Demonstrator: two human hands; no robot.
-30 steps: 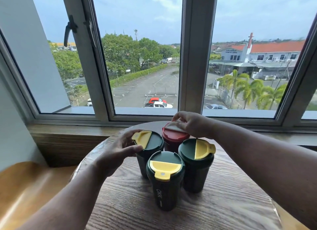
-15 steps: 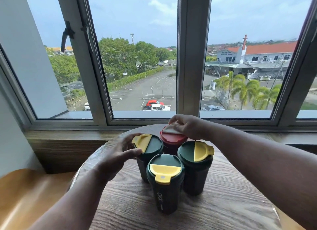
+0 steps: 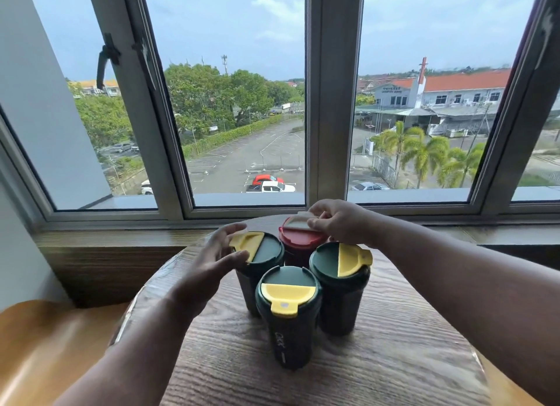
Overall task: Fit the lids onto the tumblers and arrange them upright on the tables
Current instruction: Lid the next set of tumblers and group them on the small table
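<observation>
Your left hand (image 3: 212, 255) curls around the left tumbler (image 3: 257, 269), thumb and fingers gripping the rim of its green lid by the yellow flap. Your right hand (image 3: 339, 223) reaches over the far red tumbler (image 3: 298, 242), fingertips pinching the pale flap on its red lid. Four tumblers stand upright in a tight cluster on the round wooden worktop (image 3: 394, 360), touching or just beside one another: the red one far, green ones at left and right (image 3: 341, 287), and one nearest you (image 3: 289, 314). All four carry lids. The window (image 3: 315, 102) lies beyond
</observation>
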